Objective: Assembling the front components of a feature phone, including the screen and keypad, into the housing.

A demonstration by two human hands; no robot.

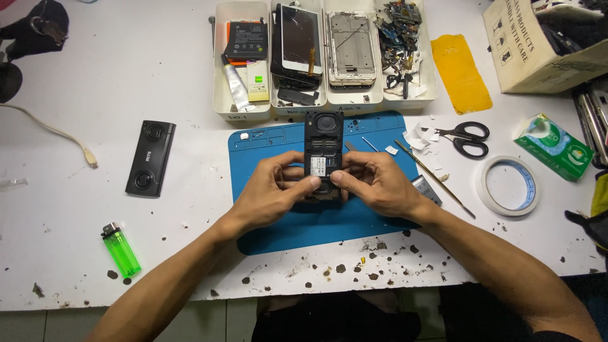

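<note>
Both hands are holding an opened black phone (323, 152) just above the blue mat (316, 221), between them and a little forward of the fingers. The left hand (272, 190) is grasping the phone's left edge, and its thumb is pressing on the lower part of the open back. The right hand (373, 183) is grasping the right edge, and its thumb is meeting the left thumb near the white label inside the phone. Probably the thumbs are pushing on a small part there, but the view is too small to say which one.

The main risk, I think, is too much thumb pressure: the bare inside is showing, so a hard push could bend a contact or crack the thin frame. The phone is also being held only by its edges, so a slip could drop it on the mat.

Just beyond the right hand, a thin metal tool (437, 177) and small white paper scraps (418, 136) are lying on the mat's edge; a wide move of the right wrist could sweep them off. The scissors (468, 139) and the tape roll (508, 185) are lying further to the right on the table (95, 95). Forward of both hands, white trays of phone parts (326, 57) are standing near the phone's top end, and a sudden push forward could knock them. Well to the left of the left hand, a black cover (150, 158) and a green lighter (121, 251) are lying out of the way.
</note>
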